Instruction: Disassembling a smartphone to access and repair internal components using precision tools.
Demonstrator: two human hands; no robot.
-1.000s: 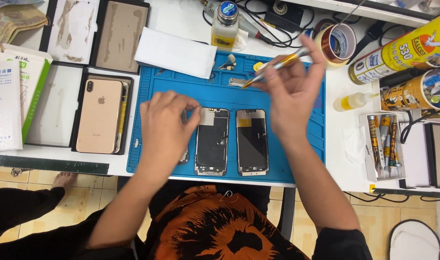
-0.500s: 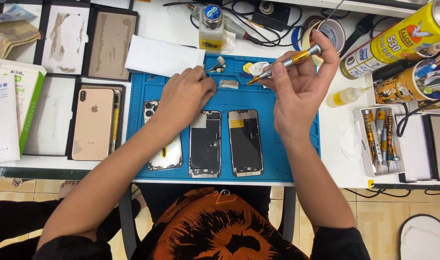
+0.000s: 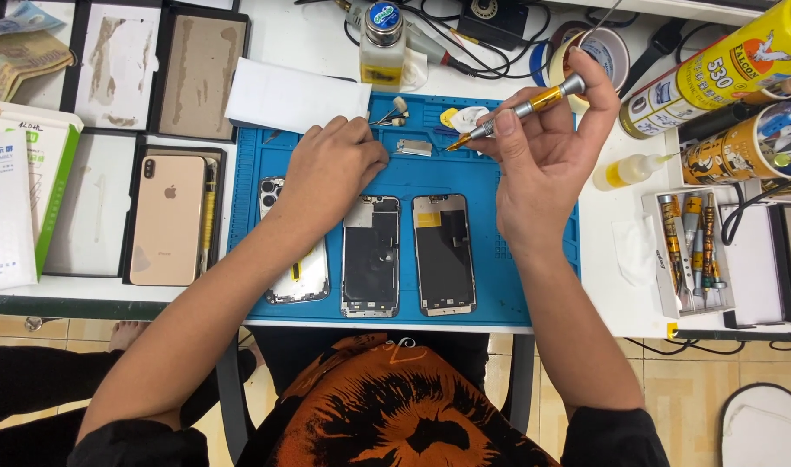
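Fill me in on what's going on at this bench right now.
A person sits at a work table over a blue mat that holds an opened phone body and two phone screen panels side by side. The right hand holds a small precision screwdriver raised above the mat, tip pointing left. The left hand rests on the mat's upper part, fingers near a small metal plate. A gold phone lies face down to the left.

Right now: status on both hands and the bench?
Right hand pinching screwdriver, tip raised above mat. Left hand flat on blue mat, fingertips near small metal part. Two screen panels untouched below.
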